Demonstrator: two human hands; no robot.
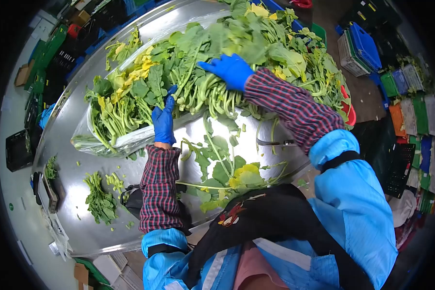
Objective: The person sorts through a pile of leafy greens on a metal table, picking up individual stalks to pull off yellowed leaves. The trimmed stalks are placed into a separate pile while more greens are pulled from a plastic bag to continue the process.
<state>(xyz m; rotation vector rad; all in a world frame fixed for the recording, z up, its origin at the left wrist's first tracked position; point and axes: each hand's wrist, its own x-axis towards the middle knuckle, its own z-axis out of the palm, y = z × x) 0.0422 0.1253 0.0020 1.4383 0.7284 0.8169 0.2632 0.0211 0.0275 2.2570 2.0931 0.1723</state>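
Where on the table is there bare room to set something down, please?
The table looks bare just left of the small bunch, and again beyond the bag, towards the far-left edge. It is crowded at the big pile and the loose leaves.

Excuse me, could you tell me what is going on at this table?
A person in blue gloves is handling a large heap of leafy green stalks with some yellowed leaves on a shiny metal table. The left hand is at the stalk ends, and the right hand is over the leaves. Part of the greenery lies on clear plastic sheeting. Loose trimmings and a small green bunch lie nearer the person.
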